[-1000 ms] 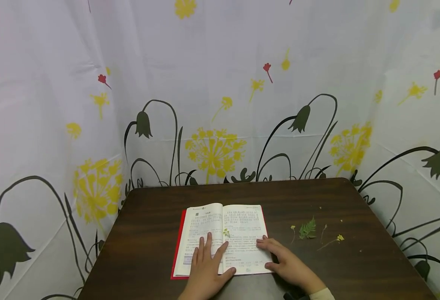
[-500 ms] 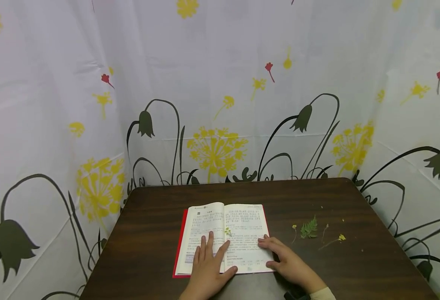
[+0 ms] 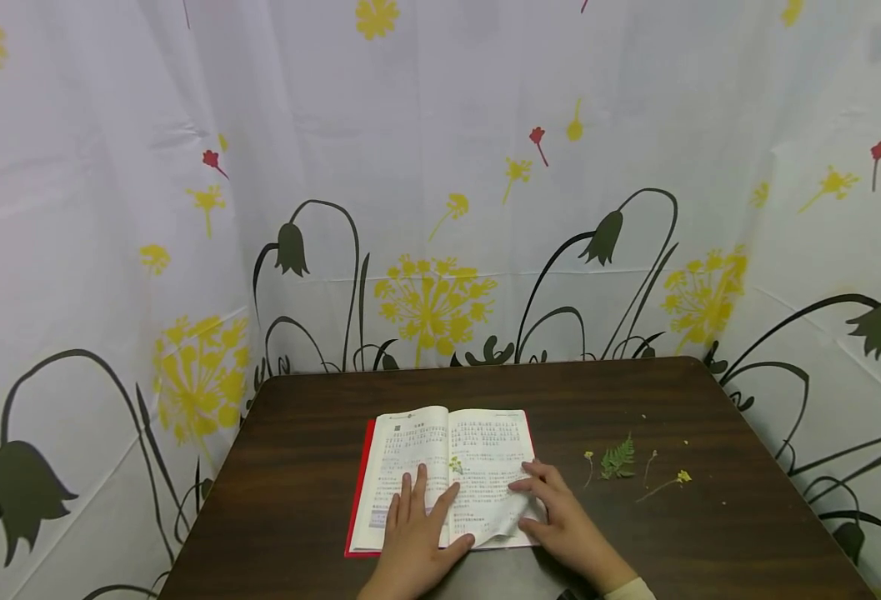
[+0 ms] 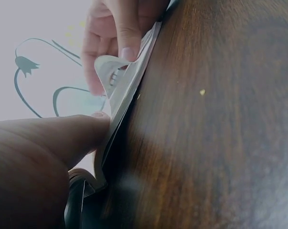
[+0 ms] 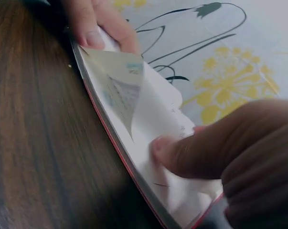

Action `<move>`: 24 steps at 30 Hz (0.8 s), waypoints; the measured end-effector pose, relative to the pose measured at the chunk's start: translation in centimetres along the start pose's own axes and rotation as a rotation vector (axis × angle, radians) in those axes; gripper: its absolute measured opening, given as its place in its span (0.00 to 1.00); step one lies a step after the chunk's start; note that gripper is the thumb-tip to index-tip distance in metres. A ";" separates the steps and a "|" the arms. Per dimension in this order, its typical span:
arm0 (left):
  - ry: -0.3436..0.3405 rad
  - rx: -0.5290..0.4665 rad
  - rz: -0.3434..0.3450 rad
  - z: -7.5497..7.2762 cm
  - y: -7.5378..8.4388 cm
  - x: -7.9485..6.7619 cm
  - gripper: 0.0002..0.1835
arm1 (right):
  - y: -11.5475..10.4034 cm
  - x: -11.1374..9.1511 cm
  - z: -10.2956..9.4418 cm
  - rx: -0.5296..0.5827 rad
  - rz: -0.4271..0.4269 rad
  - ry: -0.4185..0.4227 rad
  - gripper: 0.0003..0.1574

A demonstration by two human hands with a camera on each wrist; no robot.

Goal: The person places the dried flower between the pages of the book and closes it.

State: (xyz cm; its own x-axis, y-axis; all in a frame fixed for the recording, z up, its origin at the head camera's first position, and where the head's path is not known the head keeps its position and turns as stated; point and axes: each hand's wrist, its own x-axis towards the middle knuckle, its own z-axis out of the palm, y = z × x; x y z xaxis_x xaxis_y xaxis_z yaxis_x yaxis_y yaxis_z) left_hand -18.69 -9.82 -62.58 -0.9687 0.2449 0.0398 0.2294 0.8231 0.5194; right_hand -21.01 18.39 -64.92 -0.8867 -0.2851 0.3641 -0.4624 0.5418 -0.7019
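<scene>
"Changes?"

"Right hand [image 3: 563,521] has slid inward on the book [image 3: 443,442], and the right-side page [image 3: 485,492] now curls up at its lower corner; it looks only partly lifted."

"Fingers?"

"Straight and spread on the left hand [image 3: 416,533], resting across the fold; bent on the other, and I can't tell whether they pinch."

"How does the book lie?"

"Open on the counter [image 3: 605,392], spine running near to far, page tops at the far end, longer span apparently side to side."
</scene>
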 end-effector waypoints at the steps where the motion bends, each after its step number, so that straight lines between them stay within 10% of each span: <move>1: 0.002 -0.002 0.001 0.0 0.0 0.0 0.44 | -0.1 0.0 0.1 -0.012 0.019 0.003 0.39; 7: -0.013 -0.008 -0.006 0.1 -0.2 0.1 0.44 | -1.2 0.1 -0.6 0.179 0.095 0.007 0.42; 14: -0.008 -0.015 -0.011 0.4 0.0 0.2 0.44 | -2.0 0.6 -0.6 0.746 0.286 0.008 0.48; 19: 0.022 0.000 0.017 0.2 0.1 0.0 0.43 | -3.9 1.1 0.2 0.903 0.462 0.017 0.43; 24: 0.027 -0.012 0.022 -0.1 0.2 -0.1 0.43 | -5.6 1.5 0.9 1.005 0.450 -0.010 0.39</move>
State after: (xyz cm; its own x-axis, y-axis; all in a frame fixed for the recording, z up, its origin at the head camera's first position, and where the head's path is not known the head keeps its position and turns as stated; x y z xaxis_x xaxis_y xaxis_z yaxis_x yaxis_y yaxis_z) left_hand -18.59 -9.75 -62.43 -0.9656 0.2491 0.0746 0.2501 0.8115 0.5282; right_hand -19.74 14.21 -60.97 -0.9714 -0.2315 -0.0521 0.1203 -0.2912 -0.9491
